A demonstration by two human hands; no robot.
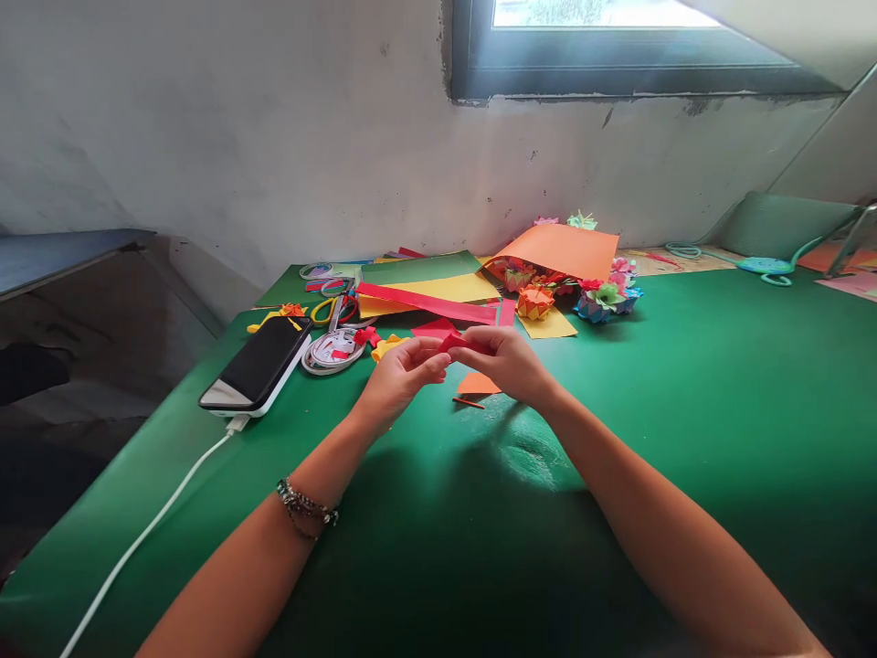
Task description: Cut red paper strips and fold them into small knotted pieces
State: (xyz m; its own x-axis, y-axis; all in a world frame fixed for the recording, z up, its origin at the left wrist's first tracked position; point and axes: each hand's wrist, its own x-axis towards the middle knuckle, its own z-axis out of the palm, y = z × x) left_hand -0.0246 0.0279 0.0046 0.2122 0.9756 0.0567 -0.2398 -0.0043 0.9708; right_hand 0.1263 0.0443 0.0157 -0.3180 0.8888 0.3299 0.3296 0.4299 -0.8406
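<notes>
A small piece of folded red paper (452, 342) is pinched between my two hands above the green table (685, 411). My left hand (406, 373) grips it from the left with thumb and fingers. From the right, my right hand (507, 361) closes on its other side, and the fingers cover part of it. Just below my hands lie an orange paper piece (478, 384) and a thin brown-red stick (469, 402). Red and yellow paper flowers (388, 347) rest beside my left fingers. A long red paper strip (431, 303) lies behind.
A power bank or phone (257, 366) with a white cable (157, 521) lies at left. Near it are scissors (335, 309) and a coiled white tape (333, 352). Folded paper flowers (534, 302) stand at the back under an orange sheet (558, 252), before the wall (274, 137).
</notes>
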